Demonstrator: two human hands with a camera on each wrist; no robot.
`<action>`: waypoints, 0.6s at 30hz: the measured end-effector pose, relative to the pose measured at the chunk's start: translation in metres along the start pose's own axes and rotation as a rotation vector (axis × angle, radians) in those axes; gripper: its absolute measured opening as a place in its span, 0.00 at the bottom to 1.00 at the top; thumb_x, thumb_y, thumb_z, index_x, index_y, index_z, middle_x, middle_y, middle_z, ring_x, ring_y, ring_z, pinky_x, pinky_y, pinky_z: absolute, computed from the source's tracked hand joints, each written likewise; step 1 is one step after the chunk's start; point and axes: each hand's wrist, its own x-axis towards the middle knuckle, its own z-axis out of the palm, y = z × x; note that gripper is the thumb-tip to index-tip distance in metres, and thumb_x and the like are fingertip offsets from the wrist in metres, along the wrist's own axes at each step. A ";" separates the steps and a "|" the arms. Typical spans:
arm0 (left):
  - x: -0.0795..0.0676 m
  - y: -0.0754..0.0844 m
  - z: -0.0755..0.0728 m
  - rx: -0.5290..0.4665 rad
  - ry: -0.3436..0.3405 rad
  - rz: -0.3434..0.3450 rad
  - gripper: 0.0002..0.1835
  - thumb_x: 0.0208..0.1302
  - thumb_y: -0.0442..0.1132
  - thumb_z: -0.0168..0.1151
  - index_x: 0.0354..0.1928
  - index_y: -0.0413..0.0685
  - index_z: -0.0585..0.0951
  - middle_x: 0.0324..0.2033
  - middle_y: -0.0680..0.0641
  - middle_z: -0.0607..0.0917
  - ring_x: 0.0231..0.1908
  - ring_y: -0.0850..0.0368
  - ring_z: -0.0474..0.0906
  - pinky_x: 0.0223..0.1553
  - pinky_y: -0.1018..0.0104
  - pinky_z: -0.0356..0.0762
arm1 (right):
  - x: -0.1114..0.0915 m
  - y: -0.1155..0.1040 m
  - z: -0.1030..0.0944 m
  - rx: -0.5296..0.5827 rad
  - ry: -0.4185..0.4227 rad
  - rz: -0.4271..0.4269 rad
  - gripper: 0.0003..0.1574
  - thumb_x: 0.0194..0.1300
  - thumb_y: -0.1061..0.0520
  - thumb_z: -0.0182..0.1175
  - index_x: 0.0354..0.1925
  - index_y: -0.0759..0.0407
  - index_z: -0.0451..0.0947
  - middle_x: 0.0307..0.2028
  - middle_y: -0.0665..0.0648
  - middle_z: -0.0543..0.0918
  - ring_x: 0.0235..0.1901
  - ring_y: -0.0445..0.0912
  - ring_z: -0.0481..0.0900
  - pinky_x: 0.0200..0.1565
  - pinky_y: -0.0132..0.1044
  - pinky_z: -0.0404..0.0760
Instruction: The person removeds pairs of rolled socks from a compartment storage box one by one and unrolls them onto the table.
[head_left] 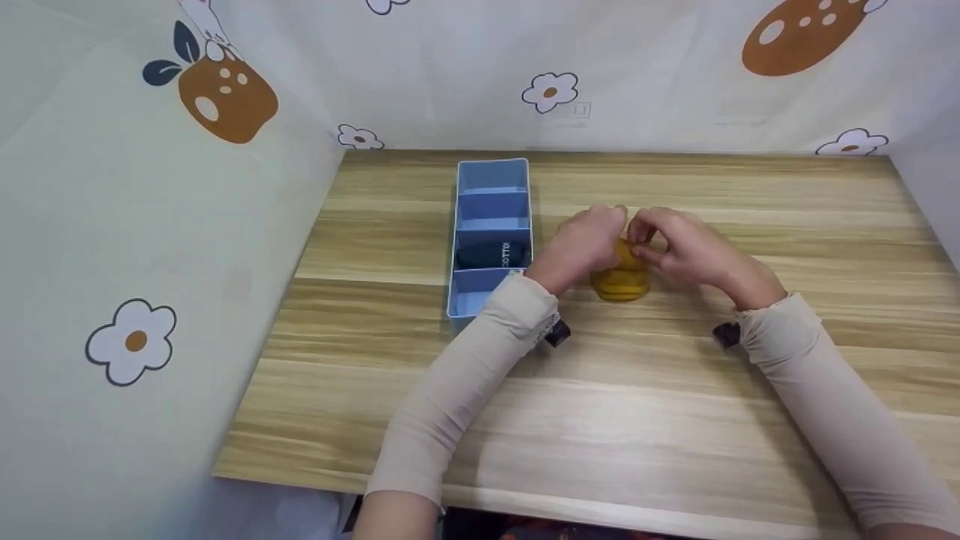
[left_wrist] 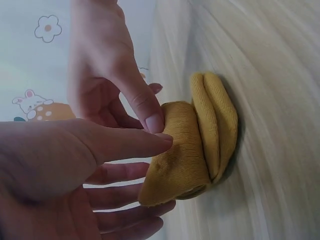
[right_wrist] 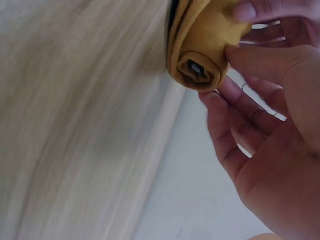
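Observation:
A mustard-yellow sock [head_left: 621,283], partly rolled up, rests on the wooden table between both hands. My left hand [head_left: 589,234] pinches its upper edge, with the thumb in front and the fingers behind, as the left wrist view shows. From the other side, my right hand [head_left: 688,247] pinches the same edge close to the left thumb. One end of the roll [right_wrist: 197,70] shows its spiral layers in the right wrist view. Below the raised part [left_wrist: 180,150], a folded part [left_wrist: 215,120] of the sock lies against the tabletop.
Left of the hands stands a blue divided box [head_left: 451,289] with several compartments. A dark rolled sock [head_left: 480,256] with white lettering lies in the second compartment from the front. The left forearm passes over the box's near corner. Patterned walls border the table [head_left: 360,360].

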 end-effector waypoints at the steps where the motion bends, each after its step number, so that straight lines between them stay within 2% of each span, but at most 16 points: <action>1: 0.002 0.000 -0.001 -0.001 -0.001 -0.008 0.19 0.73 0.46 0.71 0.59 0.48 0.80 0.47 0.49 0.85 0.42 0.56 0.81 0.43 0.65 0.81 | 0.001 0.000 0.000 0.003 0.002 -0.002 0.05 0.71 0.67 0.69 0.44 0.62 0.84 0.40 0.59 0.89 0.45 0.54 0.87 0.52 0.57 0.85; 4: 0.007 -0.001 -0.002 0.001 -0.014 -0.040 0.22 0.71 0.53 0.72 0.57 0.49 0.79 0.46 0.49 0.84 0.43 0.55 0.81 0.43 0.62 0.80 | 0.004 -0.001 0.000 -0.003 -0.002 0.000 0.05 0.71 0.68 0.68 0.43 0.61 0.87 0.40 0.58 0.90 0.44 0.53 0.88 0.52 0.57 0.85; 5: 0.008 -0.001 -0.002 0.004 -0.023 -0.050 0.22 0.71 0.52 0.73 0.57 0.49 0.79 0.46 0.50 0.84 0.42 0.55 0.80 0.42 0.62 0.79 | 0.004 -0.001 0.000 -0.004 -0.005 0.006 0.05 0.71 0.68 0.68 0.43 0.61 0.88 0.40 0.58 0.91 0.44 0.53 0.89 0.52 0.57 0.86; 9: 0.013 -0.005 -0.004 0.007 -0.100 -0.074 0.21 0.67 0.39 0.75 0.58 0.50 0.78 0.47 0.50 0.82 0.41 0.55 0.78 0.37 0.63 0.75 | 0.006 0.001 0.000 -0.015 -0.020 0.018 0.08 0.68 0.63 0.74 0.45 0.62 0.89 0.43 0.59 0.91 0.47 0.55 0.89 0.53 0.58 0.85; 12: 0.017 -0.009 -0.005 0.022 -0.144 -0.058 0.25 0.63 0.32 0.77 0.59 0.50 0.77 0.48 0.50 0.82 0.41 0.54 0.77 0.37 0.64 0.75 | 0.007 0.002 0.000 -0.034 -0.028 0.023 0.14 0.64 0.60 0.79 0.47 0.63 0.89 0.47 0.61 0.89 0.49 0.57 0.87 0.54 0.57 0.84; 18: 0.023 -0.020 -0.004 0.010 -0.157 0.002 0.22 0.65 0.35 0.77 0.58 0.50 0.80 0.48 0.51 0.83 0.44 0.54 0.77 0.44 0.64 0.75 | 0.009 0.006 -0.001 -0.047 -0.048 0.015 0.15 0.66 0.60 0.78 0.49 0.64 0.89 0.47 0.62 0.86 0.47 0.56 0.84 0.53 0.55 0.82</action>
